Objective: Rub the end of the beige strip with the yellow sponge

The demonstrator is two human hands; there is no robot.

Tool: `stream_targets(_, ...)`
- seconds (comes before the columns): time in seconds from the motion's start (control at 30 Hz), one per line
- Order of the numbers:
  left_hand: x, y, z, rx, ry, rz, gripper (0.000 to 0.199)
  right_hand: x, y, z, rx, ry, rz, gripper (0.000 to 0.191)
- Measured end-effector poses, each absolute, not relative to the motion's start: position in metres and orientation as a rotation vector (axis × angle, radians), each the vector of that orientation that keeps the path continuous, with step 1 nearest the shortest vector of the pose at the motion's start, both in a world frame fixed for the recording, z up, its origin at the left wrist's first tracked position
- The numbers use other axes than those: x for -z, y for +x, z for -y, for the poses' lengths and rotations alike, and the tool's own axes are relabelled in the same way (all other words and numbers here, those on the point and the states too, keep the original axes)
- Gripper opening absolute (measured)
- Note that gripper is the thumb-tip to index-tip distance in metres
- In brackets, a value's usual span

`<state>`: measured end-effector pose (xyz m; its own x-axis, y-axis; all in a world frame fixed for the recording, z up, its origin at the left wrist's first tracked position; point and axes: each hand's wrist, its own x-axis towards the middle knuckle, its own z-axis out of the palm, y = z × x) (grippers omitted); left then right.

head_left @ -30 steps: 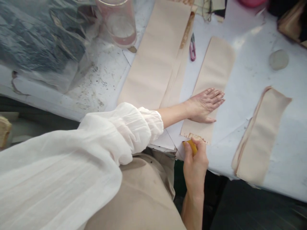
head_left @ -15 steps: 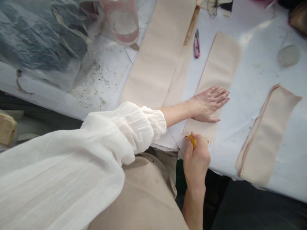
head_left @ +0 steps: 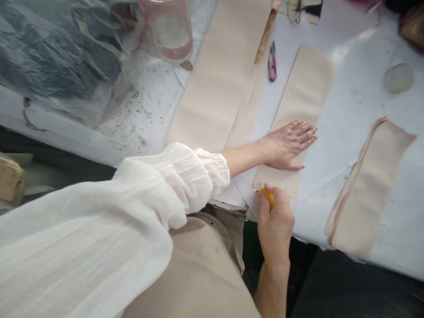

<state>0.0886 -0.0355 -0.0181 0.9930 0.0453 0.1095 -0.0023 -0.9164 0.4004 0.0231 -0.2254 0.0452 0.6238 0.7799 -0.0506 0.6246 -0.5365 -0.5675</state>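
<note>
Flat on a beige strip (head_left: 303, 88) lies my left hand (head_left: 289, 145), palm down with its fingers stretched out. My right hand (head_left: 276, 205) is closed around a small yellow object (head_left: 269, 198) at the strip's near end, by the table's front edge. Its fingers hide most of that object. Pink-handled snips (head_left: 272, 66) rest on the table to the left of the strip. Further left is a larger stack of beige pieces (head_left: 215, 84). On the right lies a folded beige bundle (head_left: 371, 190).
A clear pinkish cup (head_left: 172, 35) stands at the back left beside a plastic-wrapped dark bundle (head_left: 59, 53). A round translucent piece (head_left: 399, 78) lies at the right on the white table (head_left: 344, 106). The table's front edge runs below my hands.
My right hand has moved slightly to the right along the strip's near end, with the yellow object in it. My left hand has stayed in place.
</note>
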Motion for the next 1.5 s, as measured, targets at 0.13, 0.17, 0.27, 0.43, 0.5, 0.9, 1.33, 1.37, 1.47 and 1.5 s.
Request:
stream_targets(0.13, 0.019, 0.089, 0.035, -0.192, 2.717, -0.022, 0.09, -0.049, 0.034, 0.225, -0.252, -2.309, 0.95, 0.02)
stream_targets(0.17, 0.02, 0.09, 0.035, -0.201, 2.714, -0.015, 0.09, -0.047, 0.035, 0.221, -0.201, -2.315, 0.971, 0.02)
stream_targets(0.27, 0.022, 0.09, 0.035, -0.208, 2.706, -0.01, 0.089, -0.039, 0.031, 0.212, -0.198, -2.348, 1.107, 0.018)
stream_targets(0.43, 0.022, 0.09, 0.035, -0.211, 2.693, -0.019, 0.09, -0.042, 0.017, 0.226, -0.356, -2.35, 1.099, 0.02)
stream_targets(0.5, 0.022, 0.091, 0.035, -0.196, 2.679, -0.019, 0.09, -0.047, 0.019, 0.232, -0.388, -2.311, 0.998, 0.019)
stream_targets(0.9, 0.024, 0.091, 0.035, -0.224, 2.688, -0.007, 0.09, -0.042, 0.014, 0.222, -0.284, -2.434, 1.147, 0.024)
stream_targets(1.33, 0.023, 0.09, 0.035, -0.209, 2.695, -0.019, 0.09, -0.038, 0.02, 0.213, -0.188, -2.496, 1.124, 0.025)
stream_targets(1.37, 0.024, 0.09, 0.035, -0.222, 2.691, -0.018, 0.089, -0.039, 0.018, 0.215, -0.218, -2.5, 1.135, 0.026)
stream_targets(1.47, 0.026, 0.09, 0.036, -0.262, 2.675, -0.022, 0.089, -0.05, 0.019, 0.226, -0.36, -2.443, 1.126, 0.023)
stream_targets(1.5, 0.026, 0.091, 0.036, -0.27, 2.673, -0.022, 0.089, -0.054, 0.022, 0.229, -0.372, -2.42, 1.093, 0.022)
